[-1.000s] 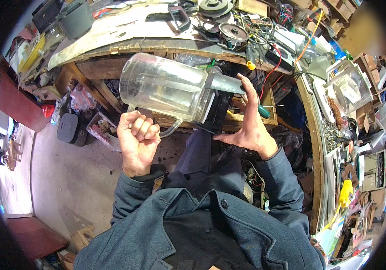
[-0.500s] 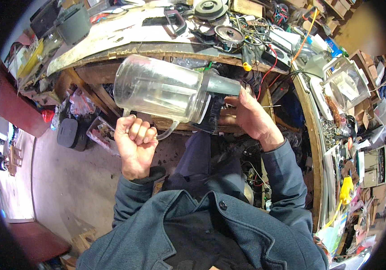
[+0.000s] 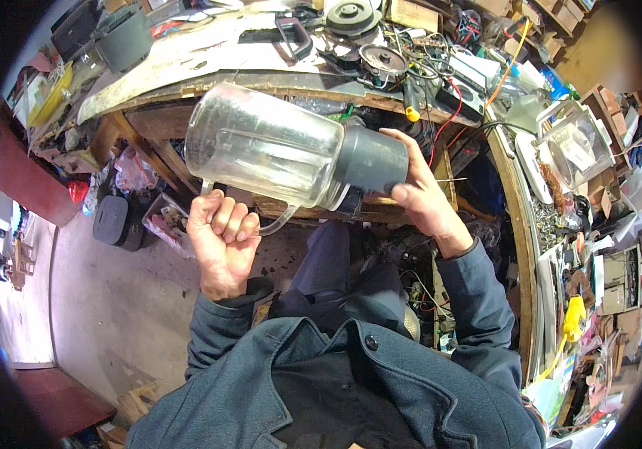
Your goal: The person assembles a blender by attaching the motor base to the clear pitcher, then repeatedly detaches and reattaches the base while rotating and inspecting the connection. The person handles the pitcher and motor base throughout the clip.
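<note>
A clear blender jar [image 3: 265,146] lies sideways in the air in front of my chest, its wide end to the left. My left hand [image 3: 222,238] is closed in a fist around the jar's handle [image 3: 282,219]. At the jar's narrow right end sits a dark grey cylindrical base collar [image 3: 372,159]. My right hand [image 3: 427,193] grips this collar from its right end, thumb on the near side and fingers on the far side. A dark strip shows below the collar, beside the jar's rim; what it is I cannot tell.
A cluttered workbench [image 3: 175,78] runs along the far side, with a speaker [image 3: 383,60], wires and a yellow-tipped tool [image 3: 411,112]. At right, another clear jug [image 3: 576,141] stands among parts. A black bin [image 3: 114,221] is on the floor at left.
The dark collar has turned and now shows its broad side at the jar's end. My right hand has shifted around it. The left hand keeps the handle almost in place.
</note>
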Demonstrator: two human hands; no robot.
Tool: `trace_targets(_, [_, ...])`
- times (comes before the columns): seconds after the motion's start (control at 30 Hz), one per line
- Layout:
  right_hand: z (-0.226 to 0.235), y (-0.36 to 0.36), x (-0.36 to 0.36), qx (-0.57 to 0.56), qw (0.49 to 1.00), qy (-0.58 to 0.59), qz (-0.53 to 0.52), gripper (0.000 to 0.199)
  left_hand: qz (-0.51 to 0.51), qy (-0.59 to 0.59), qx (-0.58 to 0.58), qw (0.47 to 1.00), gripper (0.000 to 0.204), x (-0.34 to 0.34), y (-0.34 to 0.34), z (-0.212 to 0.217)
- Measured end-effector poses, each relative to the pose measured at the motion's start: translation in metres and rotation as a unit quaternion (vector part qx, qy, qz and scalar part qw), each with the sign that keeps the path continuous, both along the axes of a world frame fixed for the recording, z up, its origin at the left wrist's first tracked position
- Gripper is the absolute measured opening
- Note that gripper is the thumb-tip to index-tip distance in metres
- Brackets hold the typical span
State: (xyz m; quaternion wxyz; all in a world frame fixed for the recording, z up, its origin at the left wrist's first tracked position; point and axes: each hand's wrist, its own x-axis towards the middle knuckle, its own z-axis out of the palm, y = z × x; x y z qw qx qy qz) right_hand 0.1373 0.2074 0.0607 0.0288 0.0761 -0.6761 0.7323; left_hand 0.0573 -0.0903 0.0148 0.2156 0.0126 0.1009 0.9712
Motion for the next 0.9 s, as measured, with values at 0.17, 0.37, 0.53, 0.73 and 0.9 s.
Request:
trace_targets(0.17, [0.008,-0.008,0.007,0.119,0.989,0.084,-0.029,0.109,0.005,0.004,0.004,1.0,0.036,-0.001,0.001,0.003])
trace_targets(0.37, [0.016,-0.012,0.009,0.448,0.85,0.267,-0.076,0.111,0.01,0.016,0.012,1.0,0.037,-0.002,0.0,-0.002])
trace_targets(0.53, [0.012,-0.013,0.007,0.456,0.833,0.303,-0.08,0.115,0.009,0.024,0.027,0.999,0.037,-0.003,-0.001,-0.003])
trace_targets(0.73, [0.008,0.0,0.007,0.28,0.935,0.204,-0.074,0.115,0.013,0.022,0.014,1.0,0.038,-0.002,-0.001,-0.005])
trace_targets(0.9, [-0.007,0.001,-0.001,0.113,0.982,0.138,-0.066,0.14,0.003,0.063,0.041,0.997,0.036,-0.005,-0.003,-0.009])
